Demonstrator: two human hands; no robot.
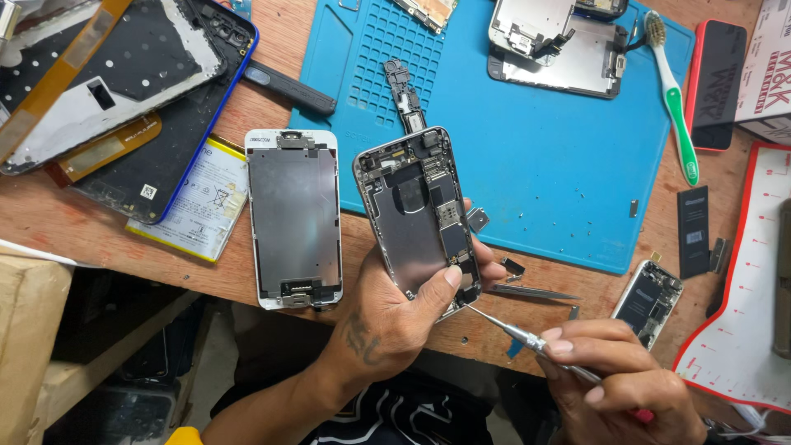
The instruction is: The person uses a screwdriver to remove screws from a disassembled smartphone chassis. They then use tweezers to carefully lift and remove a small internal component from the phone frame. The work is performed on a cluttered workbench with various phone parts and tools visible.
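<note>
Blue grid-patterned mat [560,173], green-white toothbrush [677,107], silver phone frame [418,216].

I see a detached phone screen panel [294,218] lying back-up on the wooden bench, white-framed with a grey metal shield, just left of the blue mat. Beside it to the left lies a flat battery with a white and yellow label [198,202], partly under a dark blue-edged phone back. At the top of the mat rests another screen assembly [560,58], back-up, grey and black. At the far right a red-edged phone shows a dark screen [715,82], touching a white cardboard box [770,74] with dark print.
</note>
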